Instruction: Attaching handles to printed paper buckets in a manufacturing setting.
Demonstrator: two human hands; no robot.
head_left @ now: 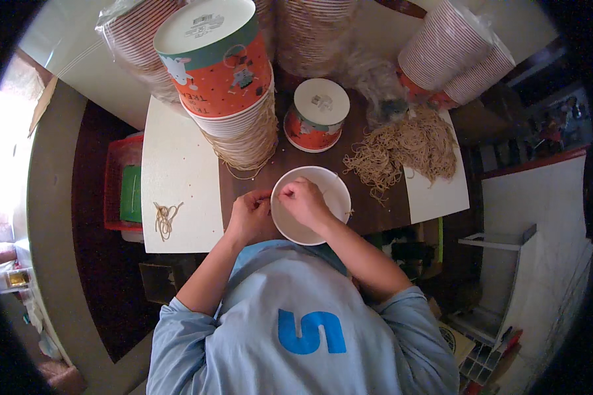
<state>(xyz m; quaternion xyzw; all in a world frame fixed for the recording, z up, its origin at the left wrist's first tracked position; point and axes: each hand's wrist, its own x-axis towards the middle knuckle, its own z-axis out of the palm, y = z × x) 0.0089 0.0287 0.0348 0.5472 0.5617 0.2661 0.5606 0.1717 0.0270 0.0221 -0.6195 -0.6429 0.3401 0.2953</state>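
Observation:
A white-lined paper bucket (333,191) stands mouth up on the table in front of me, with short ends of tan cord at its right rim. My right hand (303,199) reaches over into it, fingers pinched together against the inside of its left wall; what they hold is too small to make out. Outside that same wall is my left hand (252,209), its fingers curled in at the bucket's side, their tips partly hidden. Beyond, an upside-down stack of paper buckets (214,76), orange and green on top, has many tan cords looped around its lower part.
Another upside-down bucket (321,105) stands behind the working one. A heap of tan cords (408,151) lies to the right, a small bunch of cord (167,219) to the left. Plastic-wrapped bucket stacks (445,49) line the back. A red crate (115,171) is beyond the table's left edge.

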